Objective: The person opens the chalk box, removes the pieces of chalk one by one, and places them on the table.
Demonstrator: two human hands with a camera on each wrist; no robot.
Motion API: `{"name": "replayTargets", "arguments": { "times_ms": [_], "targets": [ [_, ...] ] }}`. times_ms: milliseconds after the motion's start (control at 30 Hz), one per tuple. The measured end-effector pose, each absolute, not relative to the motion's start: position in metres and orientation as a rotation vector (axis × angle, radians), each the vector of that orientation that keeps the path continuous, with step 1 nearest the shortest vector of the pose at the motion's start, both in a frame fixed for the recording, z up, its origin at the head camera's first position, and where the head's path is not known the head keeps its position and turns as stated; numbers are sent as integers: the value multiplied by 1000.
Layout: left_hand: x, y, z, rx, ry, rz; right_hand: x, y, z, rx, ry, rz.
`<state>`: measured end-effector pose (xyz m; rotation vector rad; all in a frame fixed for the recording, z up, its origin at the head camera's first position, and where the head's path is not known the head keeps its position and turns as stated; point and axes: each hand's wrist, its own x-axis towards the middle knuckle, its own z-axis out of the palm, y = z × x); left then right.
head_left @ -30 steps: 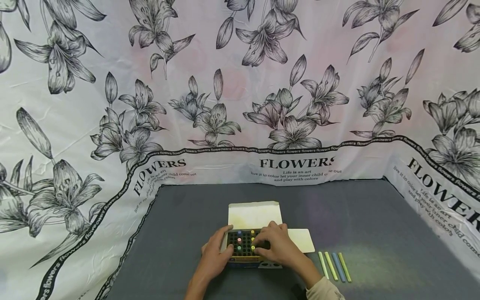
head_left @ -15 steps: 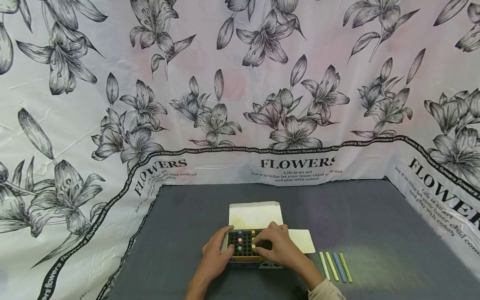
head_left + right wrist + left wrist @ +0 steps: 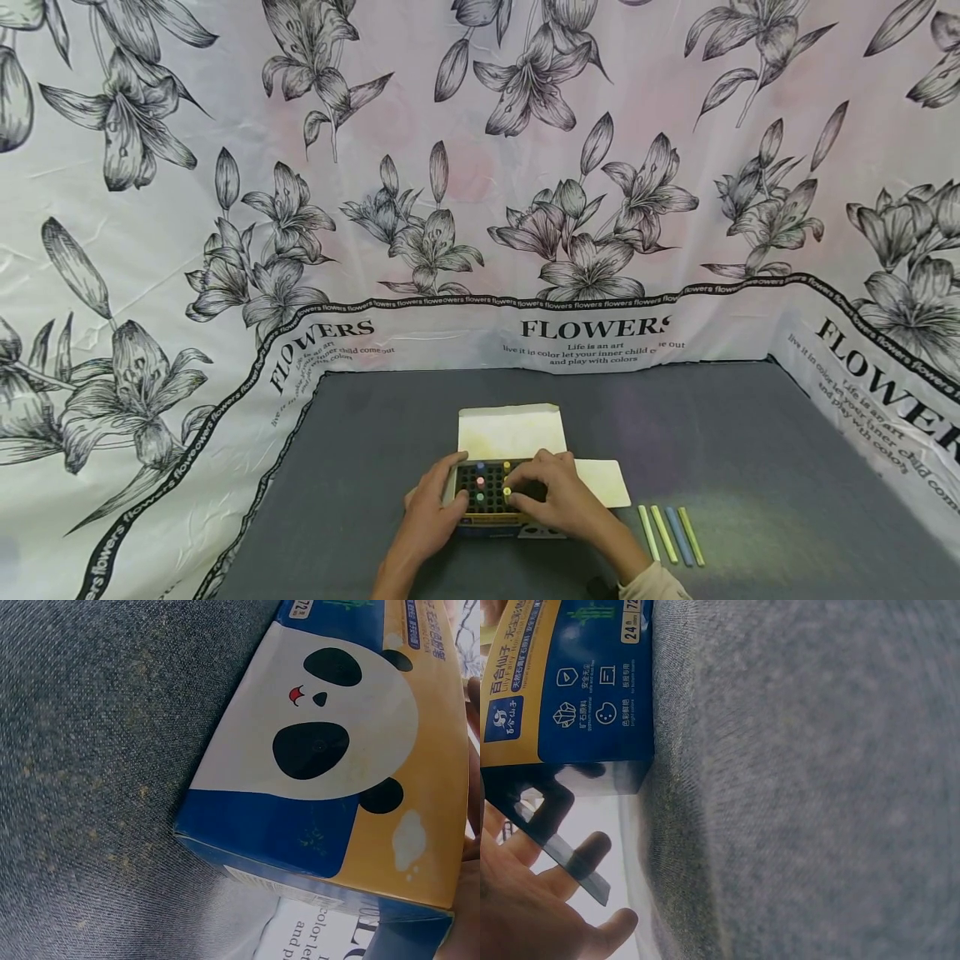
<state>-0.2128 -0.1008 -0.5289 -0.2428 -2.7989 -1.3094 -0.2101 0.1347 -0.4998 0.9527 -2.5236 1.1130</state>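
Observation:
A chalk box (image 3: 487,518), blue and yellow with a black holed insert, stands open on the table in the head view. My left hand (image 3: 431,512) holds its left side, thumb at the front corner; in the left wrist view the fingers (image 3: 592,855) spread beside the box's end and a flap. My right hand (image 3: 561,497) is over the box's right half, thumb and index finger pinching a yellow chalk stick (image 3: 507,492) standing in the insert. Blue (image 3: 481,467), pink (image 3: 481,482) and green (image 3: 480,497) chalk tops show in one column. The right hand hides the insert's right part.
Several loose chalk sticks (image 3: 670,535), pale green, yellow and blue, lie side by side right of the box. The box's white lid (image 3: 513,429) is folded back, and a side flap (image 3: 603,483) sticks out right. A flower-printed sheet (image 3: 450,217) surrounds the grey table (image 3: 375,417).
My right index finger has shifted slightly, now covering the middle yellow chalk top that showed before. The left hand and the box have stayed in place.

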Motion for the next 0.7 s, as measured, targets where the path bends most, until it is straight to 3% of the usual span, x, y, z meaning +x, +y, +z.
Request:
{"name": "replayTargets", "arguments": {
  "times_ms": [700],
  "targets": [
    [-214, -100, -530, -233, -2801, -1263, -213, 140, -493, 838, -2283, 1207]
  ]
}}
